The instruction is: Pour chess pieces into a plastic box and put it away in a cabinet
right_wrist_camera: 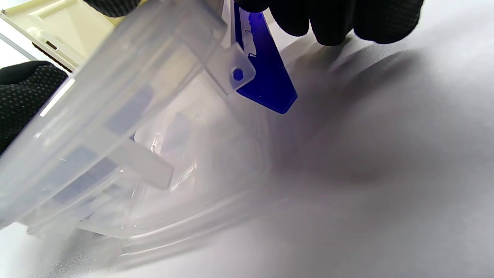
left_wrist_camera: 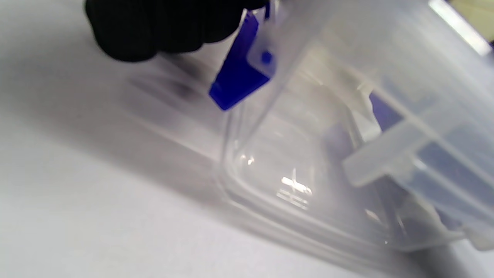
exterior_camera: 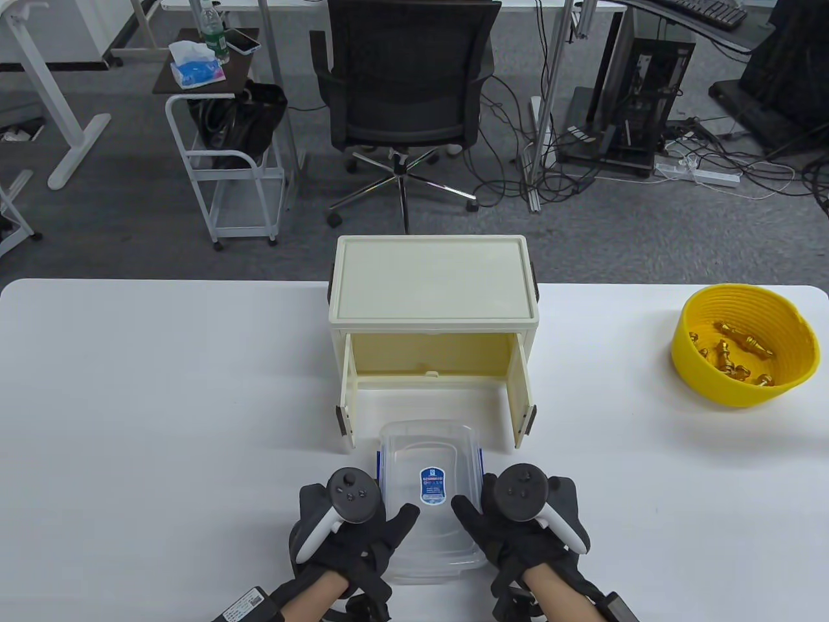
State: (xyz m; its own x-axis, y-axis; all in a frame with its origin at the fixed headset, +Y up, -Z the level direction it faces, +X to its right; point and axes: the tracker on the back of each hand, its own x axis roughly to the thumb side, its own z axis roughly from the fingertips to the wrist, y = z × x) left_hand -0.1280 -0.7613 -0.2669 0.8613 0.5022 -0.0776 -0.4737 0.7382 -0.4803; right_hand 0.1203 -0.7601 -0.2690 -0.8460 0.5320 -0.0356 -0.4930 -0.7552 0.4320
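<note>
A clear plastic box (exterior_camera: 429,453) with a lid and blue side clips lies on the white table, just in front of the open cream cabinet (exterior_camera: 434,285). My left hand (exterior_camera: 382,518) grips its left side, thumb on the lid. My right hand (exterior_camera: 482,515) grips its right side the same way. In the left wrist view my fingers (left_wrist_camera: 154,23) sit by a blue clip (left_wrist_camera: 239,77) of the box (left_wrist_camera: 347,116). In the right wrist view my fingers (right_wrist_camera: 339,19) sit above the other clip (right_wrist_camera: 266,85). Gold chess pieces (exterior_camera: 738,356) lie in a yellow bowl (exterior_camera: 745,389) at the far right.
The cabinet's two doors (exterior_camera: 346,395) stand open toward me, either side of the box's far end, and its inside shows no contents. The table (exterior_camera: 162,421) ends just behind the cabinet. An office chair (exterior_camera: 405,78) and a small cart (exterior_camera: 227,162) stand on the floor beyond.
</note>
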